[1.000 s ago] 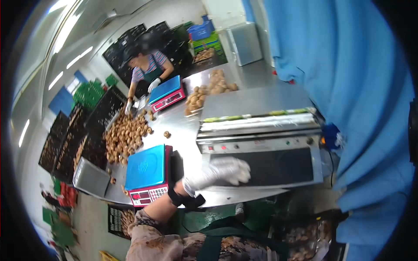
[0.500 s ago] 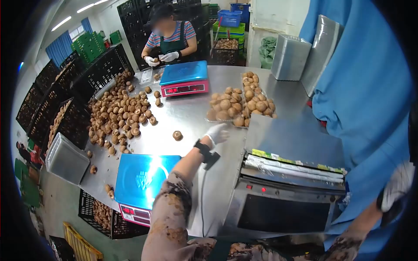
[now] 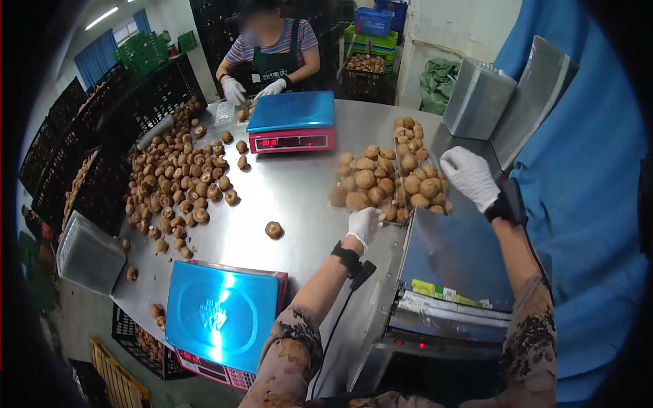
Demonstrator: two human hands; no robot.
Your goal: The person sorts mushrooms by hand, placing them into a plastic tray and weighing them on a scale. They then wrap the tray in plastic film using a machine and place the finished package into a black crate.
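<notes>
White gloves on left hand (image 3: pixel 364 224), right hand (image 3: pixel 469 175); brown mushrooms (image 3: pixel 367 180); blue scale (image 3: pixel 221 316).

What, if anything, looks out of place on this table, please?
One stray mushroom lies alone on the bare steel table, apart from the loose heap and the packed mushrooms. Nothing looks spilled or damaged.
</notes>
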